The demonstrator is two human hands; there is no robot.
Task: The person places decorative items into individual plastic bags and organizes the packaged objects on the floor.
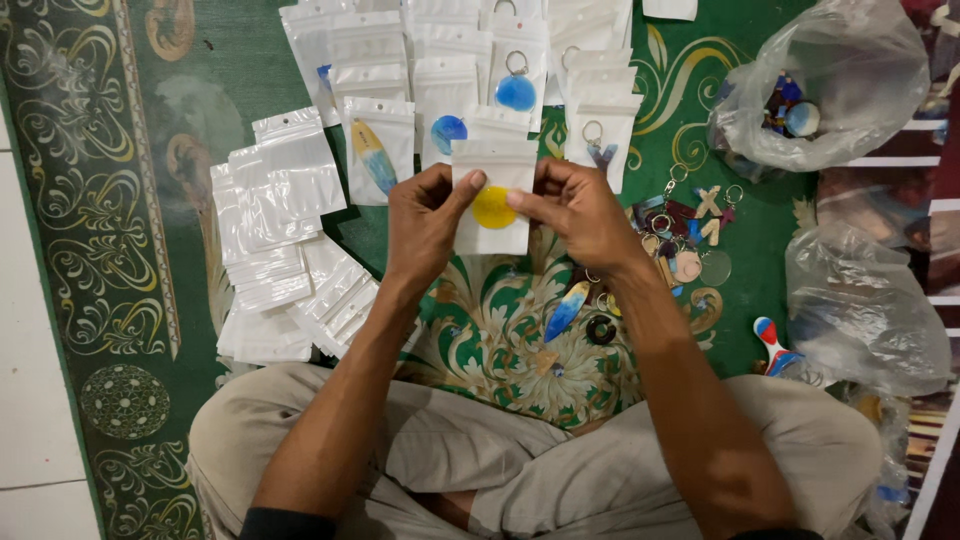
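My left hand (425,215) and my right hand (580,212) together hold a small white zip pouch (492,160) upright in front of me, thumbs pressing its front. A round yellow keychain (494,208) shows through the pouch's clear window. Beyond it lie rows of filled pouches (445,75) with blue and striped charms. A stack of empty pouches (285,240) sits left of my left hand. Loose keychains (690,235) lie right of my right hand, and a blue-yellow feather charm (566,310) lies below it.
I sit cross-legged in beige trousers (540,465) on a green patterned carpet (150,200). A clear plastic bag with charms (830,90) is at upper right, another clear bag (865,310) at right. White floor tiles (25,400) run along the left edge.
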